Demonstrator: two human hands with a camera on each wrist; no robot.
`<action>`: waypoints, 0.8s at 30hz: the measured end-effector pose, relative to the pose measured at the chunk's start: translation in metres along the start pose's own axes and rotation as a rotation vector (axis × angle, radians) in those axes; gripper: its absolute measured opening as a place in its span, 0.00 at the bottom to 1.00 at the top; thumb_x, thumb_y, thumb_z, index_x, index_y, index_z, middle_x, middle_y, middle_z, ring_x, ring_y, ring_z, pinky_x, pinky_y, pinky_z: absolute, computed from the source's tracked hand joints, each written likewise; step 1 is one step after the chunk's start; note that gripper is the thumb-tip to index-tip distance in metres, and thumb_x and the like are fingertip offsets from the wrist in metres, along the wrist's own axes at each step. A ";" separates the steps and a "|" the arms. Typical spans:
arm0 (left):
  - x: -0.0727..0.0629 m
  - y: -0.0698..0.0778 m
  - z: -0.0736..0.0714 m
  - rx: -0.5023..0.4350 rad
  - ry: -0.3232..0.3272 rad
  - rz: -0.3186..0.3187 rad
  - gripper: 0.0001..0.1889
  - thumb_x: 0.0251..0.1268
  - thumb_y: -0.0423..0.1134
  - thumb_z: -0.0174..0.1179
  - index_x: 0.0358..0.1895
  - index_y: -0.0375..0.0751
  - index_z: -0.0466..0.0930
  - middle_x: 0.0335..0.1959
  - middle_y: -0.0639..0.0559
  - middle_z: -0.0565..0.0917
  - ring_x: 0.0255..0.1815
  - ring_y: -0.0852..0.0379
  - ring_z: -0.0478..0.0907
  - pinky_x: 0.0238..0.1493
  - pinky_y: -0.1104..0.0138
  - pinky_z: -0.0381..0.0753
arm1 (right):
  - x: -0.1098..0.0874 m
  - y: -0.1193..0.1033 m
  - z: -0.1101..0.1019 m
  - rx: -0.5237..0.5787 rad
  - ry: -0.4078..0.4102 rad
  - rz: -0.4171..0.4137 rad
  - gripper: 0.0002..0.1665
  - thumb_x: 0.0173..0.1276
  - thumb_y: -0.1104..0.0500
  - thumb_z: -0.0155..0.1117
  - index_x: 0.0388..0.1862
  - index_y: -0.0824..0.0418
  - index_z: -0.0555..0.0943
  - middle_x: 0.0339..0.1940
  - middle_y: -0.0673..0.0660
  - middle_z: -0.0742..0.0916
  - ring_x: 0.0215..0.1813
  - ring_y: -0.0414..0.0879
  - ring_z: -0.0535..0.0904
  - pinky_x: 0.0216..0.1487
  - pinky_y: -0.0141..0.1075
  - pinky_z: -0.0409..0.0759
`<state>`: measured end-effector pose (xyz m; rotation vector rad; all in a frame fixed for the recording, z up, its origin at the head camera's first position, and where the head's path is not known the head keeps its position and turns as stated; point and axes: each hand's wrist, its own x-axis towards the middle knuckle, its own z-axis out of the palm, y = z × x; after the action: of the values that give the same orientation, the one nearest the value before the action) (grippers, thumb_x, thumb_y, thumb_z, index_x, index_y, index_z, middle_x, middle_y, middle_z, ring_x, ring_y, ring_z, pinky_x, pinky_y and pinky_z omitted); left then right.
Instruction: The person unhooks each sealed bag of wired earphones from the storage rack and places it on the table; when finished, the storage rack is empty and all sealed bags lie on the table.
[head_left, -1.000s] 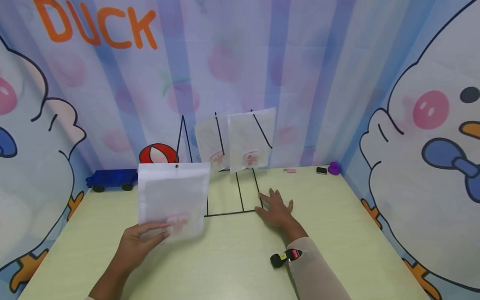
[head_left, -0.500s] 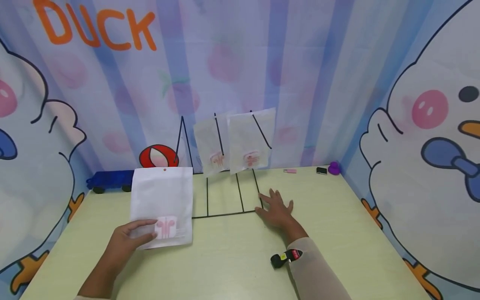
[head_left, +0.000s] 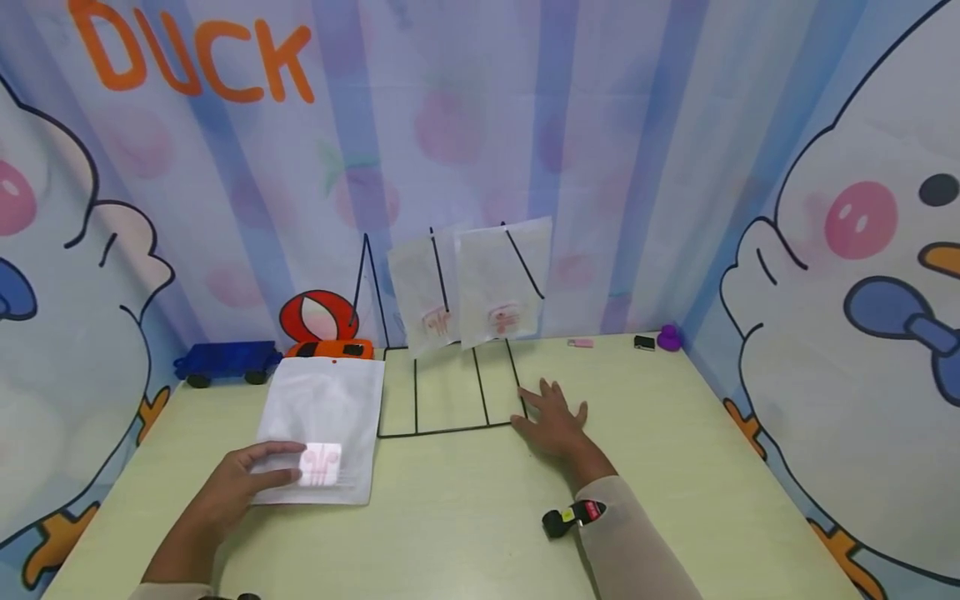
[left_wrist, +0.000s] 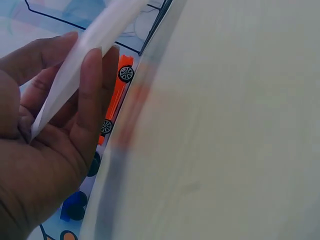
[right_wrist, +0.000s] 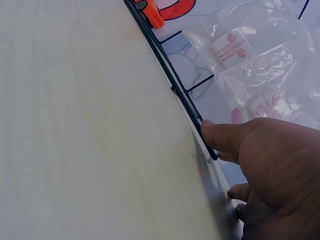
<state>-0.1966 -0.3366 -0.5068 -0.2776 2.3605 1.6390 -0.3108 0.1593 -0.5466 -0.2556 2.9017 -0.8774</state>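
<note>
My left hand (head_left: 273,468) pinches the near edge of a white plastic bag (head_left: 322,408) with pink earphones printed low on it. The bag lies almost flat on the pale green table (head_left: 465,517), left of a black wire rack (head_left: 450,429). In the left wrist view the bag's edge (left_wrist: 92,45) runs between the thumb and fingers of the left hand (left_wrist: 65,95). My right hand (head_left: 551,412) rests flat and open at the rack base's right corner. In the right wrist view the right hand's fingers (right_wrist: 225,137) touch the rack's base wire (right_wrist: 170,75). Two more earphone bags (head_left: 498,283) hang on the rack.
An orange toy car (head_left: 330,348), a blue toy truck (head_left: 225,360) and a red mask toy (head_left: 318,315) sit at the back left. Small pink (head_left: 579,342), black (head_left: 642,342) and purple (head_left: 667,337) items lie at the back right. Printed curtain walls close in the table.
The left hand has brought the bag down from upright to nearly flat on the table and a little to the left, uncovering the orange car. The right hand has stayed still.
</note>
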 end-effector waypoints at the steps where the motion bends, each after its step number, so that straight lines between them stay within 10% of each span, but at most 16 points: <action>1: 0.001 -0.001 0.000 -0.016 -0.002 -0.001 0.26 0.68 0.40 0.77 0.69 0.47 0.87 0.91 0.34 0.51 0.91 0.29 0.41 0.87 0.29 0.45 | -0.001 -0.001 0.000 0.002 -0.001 0.000 0.38 0.82 0.40 0.59 0.86 0.47 0.69 0.93 0.65 0.56 0.94 0.66 0.43 0.83 0.81 0.29; 24: 0.007 -0.013 -0.004 0.150 0.043 -0.070 0.41 0.59 0.57 0.81 0.76 0.51 0.81 0.90 0.31 0.52 0.90 0.21 0.40 0.82 0.21 0.41 | -0.002 -0.003 -0.002 0.004 -0.004 0.015 0.38 0.83 0.40 0.59 0.87 0.47 0.69 0.93 0.65 0.56 0.94 0.65 0.43 0.83 0.81 0.28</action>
<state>-0.2001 -0.3453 -0.5196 -0.3647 2.4602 1.4306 -0.3087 0.1585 -0.5427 -0.2346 2.8939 -0.8794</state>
